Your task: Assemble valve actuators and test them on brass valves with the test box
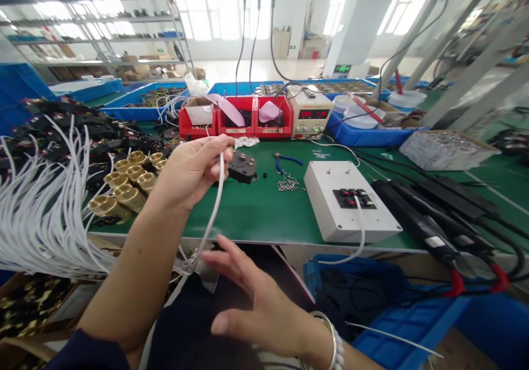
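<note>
My left hand [192, 169] is closed in a pinch on a white cable [215, 204], raised above the table's front part. The cable hangs from the fingers toward my lap. Below it, my right hand [260, 306] is open with fingers spread, close to the cable's lower stretch and apparently holding nothing. Just behind my left fingertips is a black housing [243, 166]; whether the cable joins it I cannot tell. Left of my forearm, several brass valve-like fittings [129, 195] stand in a group beside a thick bundle of white cables [53, 237].
A grey box with terminals [347, 207] sits right of centre, near loose screws [288, 184] and blue-handled pliers [281, 163]. Behind are red bins [237, 133] and a power supply [311, 117]. Black electric screwdrivers [417, 215] lie at right, above a blue crate [417, 315].
</note>
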The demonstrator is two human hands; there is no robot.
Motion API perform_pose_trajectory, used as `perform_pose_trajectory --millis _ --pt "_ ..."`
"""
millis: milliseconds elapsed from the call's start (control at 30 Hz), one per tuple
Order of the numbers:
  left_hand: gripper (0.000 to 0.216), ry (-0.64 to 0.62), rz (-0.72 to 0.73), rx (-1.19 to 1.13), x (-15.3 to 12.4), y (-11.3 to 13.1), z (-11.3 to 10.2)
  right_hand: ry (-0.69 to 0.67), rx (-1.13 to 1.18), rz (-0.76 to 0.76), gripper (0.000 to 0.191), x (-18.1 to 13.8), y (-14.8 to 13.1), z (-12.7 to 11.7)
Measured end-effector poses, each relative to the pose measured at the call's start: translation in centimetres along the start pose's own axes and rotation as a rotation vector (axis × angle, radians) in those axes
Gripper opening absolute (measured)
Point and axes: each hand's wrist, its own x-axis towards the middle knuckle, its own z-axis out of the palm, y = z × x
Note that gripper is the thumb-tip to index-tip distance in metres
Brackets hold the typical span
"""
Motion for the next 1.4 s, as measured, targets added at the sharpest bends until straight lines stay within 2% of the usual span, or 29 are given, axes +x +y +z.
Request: perform_pose_trajectory --millis 67,100,167,200,233,300,333,400,467,567,633,733,800,867,900,933,1000,1067,1133,1167,1233,1333,1400 --pt "0.013 -0.049 -0.046 -0.034 -0.8 -1.0 0.6 -0.086 0.044 -0.009 0.047 -0.4 -1.2 0.2" --pt "0.013 -0.066 -0.073 -0.039 -1.1 -1.7 0.8 -0.045 -0.010 -0.029 0.030 -0.7 -1.5 0.1" --pt "0.021 -0.084 -0.122 -0.040 -1.4 -3.4 1.0 0.176 -0.154 -0.071 0.023 -1.2 -1.6 -0.2" --pt "0.025 -0.086 -0.139 -0.035 -1.5 -4.2 1.2 0.281 -0.167 -0.076 0.028 -1.3 -1.2 -0.4" --pt "0.029 -0.086 -0.150 -0.029 -1.5 -5.0 1.3 0.322 -0.107 -0.059 0.047 -1.2 -0.6 -0.4" --pt "0.035 -0.078 -0.163 -0.001 -1.6 -6.4 1.7 0.210 0.126 0.033 0.078 -0.9 0.7 -0.4" --pt "0.036 -0.065 -0.161 0.024 -1.6 -7.0 1.7 0.106 0.237 0.081 0.080 -0.8 1.1 -0.3" --pt "0.037 -0.022 -0.147 0.098 -1.8 -8.1 1.1 -0.036 0.351 0.160 0.070 -1.0 1.1 -0.4" --pt "0.037 0.030 -0.130 0.200 -2.2 -9.1 -0.3 0.016 0.334 0.202 0.063 -2.4 0.0 -1.3" --pt "0.038 0.075 -0.142 0.399 -3.6 -10.8 -3.3 0.268 0.177 0.207 0.062 -6.2 -2.7 -4.5" --pt "0.035 0.098 -0.166 0.548 -4.8 -12.0 -5.2 0.331 0.018 0.306 0.061 -9.3 -4.6 -6.8" --pt "0.028 0.200 -0.151 0.745 -6.2 -13.1 -6.6 0.473 -0.469 0.510 0.044 -13.1 -7.2 -8.6" --pt "0.032 0.300 -0.086 0.828 -6.7 -13.2 -6.2 0.487 -0.877 0.509 0.042 -14.3 -8.5 -7.9" --pt "0.040 0.344 -0.016 0.847 -7.3 -12.9 -4.6 0.391 -1.235 0.383 0.045 -14.1 -8.8 -5.9" --pt "0.042 0.308 -0.010 0.805 -7.8 -12.6 -3.3 0.320 -1.380 0.291 0.043 -13.5 -8.4 -4.6" --pt "0.041 0.221 -0.033 0.734 -8.3 -12.5 -1.9 0.234 -1.498 0.191 0.039 -12.6 -7.5 -3.3" --pt "0.038 -0.096 -0.159 0.507 -9.8 -12.3 1.5 0.063 -1.611 0.021 0.027 -10.6 -4.5 -0.9" --pt "0.042 -0.454 -0.317 0.258 -11.3 -12.6 4.7 -0.210 -1.559 0.009 0.025 -8.5 -0.5 0.8" --pt "0.053 -0.651 -0.419 0.074 -12.4 -13.0 7.1 -0.457 -1.511 0.125 0.025 -7.0 3.0 1.5" --pt "0.057 -0.672 -0.445 0.006 -12.6 -13.1 7.9 -0.515 -1.477 0.123 0.028 -6.5 4.1 1.6" --pt "0.058 -0.602 -0.454 -0.089 -12.6 -13.0 8.4 -0.567 -1.427 0.081 0.025 -6.2 5.0 1.3" --pt "0.046 -0.352 -0.381 -0.231 -11.9 -11.9 7.4 -0.519 -1.336 -0.067 0.014 -6.4 3.3 0.4" --pt "0.041 -0.206 -0.313 -0.282 -11.6 -10.8 6.4 -0.500 -1.186 -0.129 0.018 -6.4 1.5 -0.4"
